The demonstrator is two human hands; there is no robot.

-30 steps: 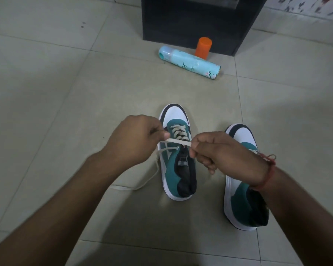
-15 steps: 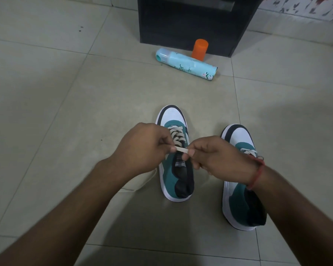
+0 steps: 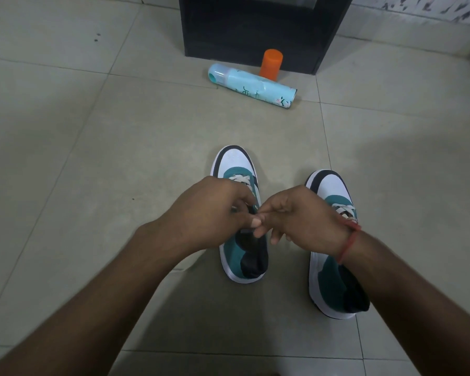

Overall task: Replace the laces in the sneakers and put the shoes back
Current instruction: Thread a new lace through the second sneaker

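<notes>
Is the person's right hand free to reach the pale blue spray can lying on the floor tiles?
Probably not yet. The right hand is busy, fingers meeting the left hand over the teal-and-white sneaker. The pale blue spray can lies beyond, bare floor between.

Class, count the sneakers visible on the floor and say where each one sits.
2. One sneaker sits under both hands at centre; the other sneaker stands to its right, beneath the right forearm.

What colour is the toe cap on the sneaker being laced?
White, edged in black at the tip, on the left sneaker; head view.
</notes>
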